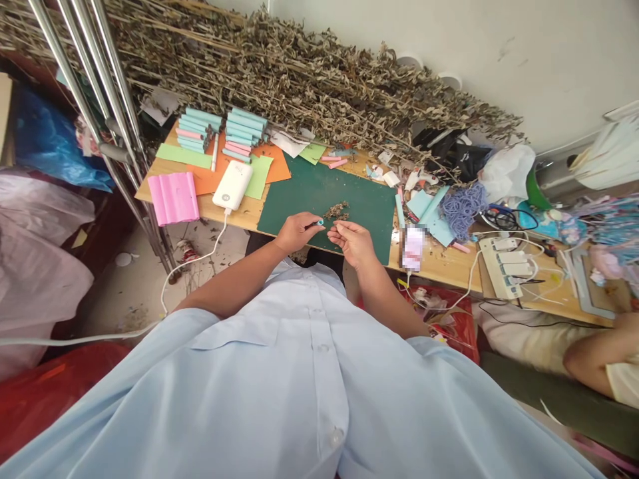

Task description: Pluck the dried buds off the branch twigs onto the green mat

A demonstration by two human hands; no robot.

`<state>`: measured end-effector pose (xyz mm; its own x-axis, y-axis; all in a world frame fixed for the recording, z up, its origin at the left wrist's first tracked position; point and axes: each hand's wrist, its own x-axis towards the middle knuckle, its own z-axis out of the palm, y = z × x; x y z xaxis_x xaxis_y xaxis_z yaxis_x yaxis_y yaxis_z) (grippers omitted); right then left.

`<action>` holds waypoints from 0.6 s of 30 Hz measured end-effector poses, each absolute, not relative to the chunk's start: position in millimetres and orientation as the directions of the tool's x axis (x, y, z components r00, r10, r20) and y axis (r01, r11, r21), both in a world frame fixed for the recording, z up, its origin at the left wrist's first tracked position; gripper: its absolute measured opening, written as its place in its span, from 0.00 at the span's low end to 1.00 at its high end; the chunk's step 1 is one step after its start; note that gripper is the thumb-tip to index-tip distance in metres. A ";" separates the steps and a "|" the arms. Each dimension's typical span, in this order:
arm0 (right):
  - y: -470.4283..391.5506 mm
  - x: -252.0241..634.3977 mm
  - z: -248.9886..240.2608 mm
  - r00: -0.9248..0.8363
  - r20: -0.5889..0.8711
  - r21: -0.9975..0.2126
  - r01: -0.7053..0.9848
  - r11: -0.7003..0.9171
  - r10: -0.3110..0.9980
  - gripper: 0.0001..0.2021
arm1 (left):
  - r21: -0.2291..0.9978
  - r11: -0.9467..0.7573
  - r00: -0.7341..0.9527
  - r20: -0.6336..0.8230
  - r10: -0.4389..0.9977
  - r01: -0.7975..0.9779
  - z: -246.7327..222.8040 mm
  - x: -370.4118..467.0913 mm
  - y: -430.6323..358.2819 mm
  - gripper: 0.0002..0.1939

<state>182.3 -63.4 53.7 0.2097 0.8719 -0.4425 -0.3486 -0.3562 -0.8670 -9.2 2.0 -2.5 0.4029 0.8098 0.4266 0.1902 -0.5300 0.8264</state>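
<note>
My left hand (298, 233) is closed around a small blue paper tube (320, 222), whose open end points to the right. Just right of it, my right hand (352, 241) has its thumb and fingers pinched together near the tube's end; what they hold is too small to name. Both hands are over the front edge of a dark green mat (284, 199). A small heap of dried leaves (337, 211) lies on the mat just beyond the hands.
Blue and pink paper rolls (244, 126) are stacked at the back left, near a white power bank (233, 185). Dried stalks (299, 73) lie behind. On the right are a phone (413, 249), purple yarn (464, 207), a power strip (500, 268) and another person's arm (596, 352).
</note>
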 end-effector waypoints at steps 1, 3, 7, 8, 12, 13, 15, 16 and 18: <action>-63.2 182.3 55.1 0.202 -0.444 -0.863 -0.357 -0.356 0.873 0.05 | 0.826 -0.531 0.402 0.428 0.809 0.189 -2.6 -9.0 1.8 0.12; -62.6 182.1 58.5 0.185 -0.455 -0.850 -0.381 -0.363 0.871 0.05 | 0.827 -0.528 0.404 0.425 0.810 0.190 -2.8 -8.9 1.6 0.11; -60.5 181.7 63.7 0.202 -0.475 -0.831 -0.423 -0.361 0.856 0.04 | 0.829 -0.530 0.404 0.429 0.808 0.180 -3.2 -8.7 1.8 0.12; -59.8 181.7 64.2 0.215 -0.478 -0.830 -0.429 -0.358 0.851 0.04 | 0.827 -0.533 0.401 0.434 0.806 0.176 -3.2 -8.7 1.9 0.12; -57.6 182.0 64.2 0.249 -0.494 -0.827 -0.430 -0.362 0.833 0.06 | 0.821 -0.541 0.405 0.439 0.803 0.182 -3.5 -8.5 2.2 0.13; -57.4 181.9 64.0 0.257 -0.498 -0.827 -0.427 -0.366 0.828 0.07 | 0.820 -0.543 0.407 0.440 0.800 0.182 -3.5 -8.4 2.3 0.13; -57.4 181.4 63.6 0.274 -0.501 -0.831 -0.417 -0.368 0.821 0.08 | 0.818 -0.547 0.409 0.444 0.797 0.177 -3.4 -8.0 2.2 0.14; -57.6 180.9 63.4 0.283 -0.500 -0.835 -0.410 -0.368 0.819 0.08 | 0.818 -0.548 0.410 0.445 0.796 0.176 -3.3 -7.8 2.1 0.14; -58.1 179.7 63.3 0.298 -0.492 -0.845 -0.390 -0.367 0.818 0.08 | 0.820 -0.543 0.408 0.440 0.800 0.181 -3.0 -7.5 2.0 0.14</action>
<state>179.7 -58.1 63.3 0.2983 0.8176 -0.4925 -0.3895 -0.3668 -0.8449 -7.5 2.0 -3.0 0.4077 0.7999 0.4404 0.1805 -0.5434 0.8198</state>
